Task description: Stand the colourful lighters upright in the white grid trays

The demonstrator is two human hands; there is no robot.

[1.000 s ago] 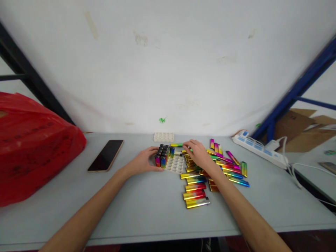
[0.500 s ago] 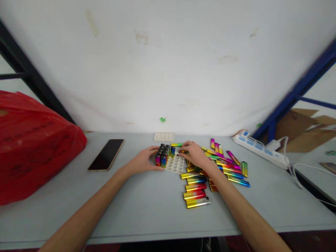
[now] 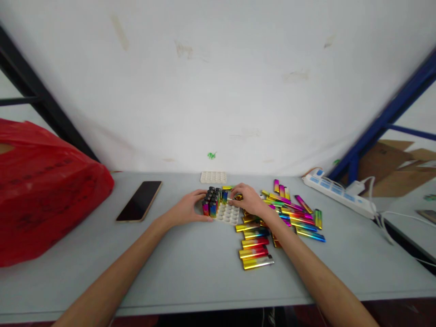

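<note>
Shiny two-tone lighters with black tops stand upright in a tight block in a white tray with round recesses. My left hand wraps round the block's left side, thumb at the front and fingers behind. Just right of it, my right hand pinches a lighter, mostly hidden by the fingers, with a pale end towards the tray. A blue-and-gold lighter stands at the tray's back, slightly apart from the block. Under and beyond my right forearm lies a loose pile of lighters.
A second white tray lies by the wall. A phone and a red plastic bag are on the left. To the right lies a power strip with white cables; a cardboard box is beyond the blue frame.
My right hand has shifted slightly left towards the standing lighters, and a pale end now shows at its fingertips. My left hand stays round the block.
</note>
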